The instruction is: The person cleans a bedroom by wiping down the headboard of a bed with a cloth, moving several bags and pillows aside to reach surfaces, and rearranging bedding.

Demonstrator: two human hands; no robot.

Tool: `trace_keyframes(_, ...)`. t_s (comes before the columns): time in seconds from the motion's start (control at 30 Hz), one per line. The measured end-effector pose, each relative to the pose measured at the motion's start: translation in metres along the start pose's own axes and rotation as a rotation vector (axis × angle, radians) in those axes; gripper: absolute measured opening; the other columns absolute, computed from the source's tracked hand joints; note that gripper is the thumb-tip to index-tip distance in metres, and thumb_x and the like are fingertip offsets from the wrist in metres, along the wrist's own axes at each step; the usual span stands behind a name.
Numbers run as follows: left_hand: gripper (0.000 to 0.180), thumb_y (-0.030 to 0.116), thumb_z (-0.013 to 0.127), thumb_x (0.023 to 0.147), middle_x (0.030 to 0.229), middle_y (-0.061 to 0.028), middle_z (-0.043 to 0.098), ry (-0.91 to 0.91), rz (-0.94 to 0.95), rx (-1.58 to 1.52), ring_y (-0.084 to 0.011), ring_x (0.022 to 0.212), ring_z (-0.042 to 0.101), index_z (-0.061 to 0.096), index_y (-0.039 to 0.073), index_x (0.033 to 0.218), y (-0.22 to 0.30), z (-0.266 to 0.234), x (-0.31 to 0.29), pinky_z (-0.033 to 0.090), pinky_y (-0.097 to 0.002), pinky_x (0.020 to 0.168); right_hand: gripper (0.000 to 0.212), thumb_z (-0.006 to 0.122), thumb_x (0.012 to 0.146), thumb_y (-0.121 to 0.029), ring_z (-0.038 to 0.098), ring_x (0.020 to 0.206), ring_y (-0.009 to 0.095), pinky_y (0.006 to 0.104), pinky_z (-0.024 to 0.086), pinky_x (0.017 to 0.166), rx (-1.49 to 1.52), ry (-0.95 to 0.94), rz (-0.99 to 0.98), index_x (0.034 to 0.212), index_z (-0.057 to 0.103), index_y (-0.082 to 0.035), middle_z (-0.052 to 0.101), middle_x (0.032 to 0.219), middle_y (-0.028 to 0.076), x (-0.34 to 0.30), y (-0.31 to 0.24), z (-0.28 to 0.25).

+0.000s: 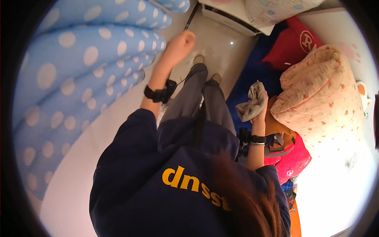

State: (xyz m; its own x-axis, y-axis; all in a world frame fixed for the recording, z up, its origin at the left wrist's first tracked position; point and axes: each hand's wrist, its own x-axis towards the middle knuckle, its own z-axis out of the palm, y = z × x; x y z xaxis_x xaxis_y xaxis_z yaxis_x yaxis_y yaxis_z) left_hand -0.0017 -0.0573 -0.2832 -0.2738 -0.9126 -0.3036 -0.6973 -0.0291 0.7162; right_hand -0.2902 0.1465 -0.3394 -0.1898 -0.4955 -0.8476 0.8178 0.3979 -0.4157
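Observation:
My left hand (181, 46) is raised beside the blue polka-dot curtain, its fingers closed around a thin dark pole (192, 16). The pole shows above the fist; its lower part is mostly hidden by my forearm. In my right hand (261, 112) is a crumpled grey cloth (252, 102), held over the dark blue fabric on the right side. A black strap with a small device sits on each wrist.
Blue curtain (90, 55) with white dots hangs along the left. To the right lie a floral quilt (319, 94), a red cloth item (290, 41), a red bag (290, 160) and dark blue fabric (252, 63). A white cabinet (233, 17) stands ahead on the pale floor (221, 43).

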Motion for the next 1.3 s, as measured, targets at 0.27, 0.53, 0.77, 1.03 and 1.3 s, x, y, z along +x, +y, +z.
trace_keyframes(0.27, 0.014, 0.010, 0.047, 0.083, 0.069, -0.0001, 0.056, 0.335, 0.131, -0.044, -0.0063, 0.063, 0.050, 0.056, 0.009, 0.094, 0.001, -0.056, -0.063, 0.040, -0.0205, 0.056, 0.039, 0.040, 0.086, -0.033, 0.048, 0.100, 0.021, 0.0336, 0.039, 0.087, -0.119, 0.006, 0.114, 0.118, 0.043, -0.011, 0.051, 0.109, 0.006, 0.038, 0.043, -0.085)
trace_keyframes(0.53, 0.014, 0.011, 0.049, 0.080, 0.065, -0.0041, 0.053, 0.244, -0.025, 0.095, -0.0113, 0.053, 0.047, 0.055, 0.009, 0.092, -0.040, -0.032, -0.120, 0.039, -0.0230, 0.052, 0.059, 0.050, 0.079, -0.043, 0.057, 0.086, 0.024, 0.0324, 0.049, 0.072, -0.581, 0.165, 0.200, 0.117, 0.043, 0.002, 0.054, 0.104, 0.013, 0.056, 0.061, -0.094)
trace_keyframes(0.77, 0.014, 0.015, 0.049, 0.079, 0.073, -0.0072, 0.058, 0.131, -0.201, 0.087, -0.0226, 0.063, 0.054, 0.055, 0.008, 0.089, -0.094, 0.002, -0.149, 0.042, -0.0310, 0.057, 0.057, 0.050, 0.078, -0.042, 0.060, 0.073, 0.022, 0.0307, 0.050, 0.063, -0.901, 0.113, 0.228, 0.111, 0.048, 0.004, 0.058, 0.090, 0.013, 0.077, 0.085, -0.098)
trace_keyframes(1.03, 0.013, 0.010, 0.048, 0.078, 0.069, -0.0087, 0.055, 0.085, -0.236, 0.009, -0.0188, 0.057, 0.052, 0.055, 0.007, 0.090, -0.126, 0.037, -0.194, 0.041, -0.0282, 0.055, 0.056, 0.050, 0.077, -0.042, 0.057, 0.087, 0.023, 0.0299, 0.045, 0.076, -1.167, 0.122, 0.093, 0.108, 0.052, 0.005, 0.059, 0.097, 0.014, 0.128, 0.122, -0.161)
trace_keyframes(1.3, 0.012, 0.011, 0.050, 0.076, 0.077, -0.0102, 0.057, -0.077, -0.297, 0.045, -0.0263, 0.066, 0.055, 0.053, 0.007, 0.087, -0.158, 0.070, -0.211, 0.043, -0.0347, 0.059, 0.057, 0.045, 0.078, -0.048, 0.051, 0.098, 0.037, 0.0375, 0.039, 0.083, -1.476, 0.188, -0.117, 0.106, 0.053, 0.001, 0.055, 0.101, 0.024, 0.130, 0.153, -0.141)
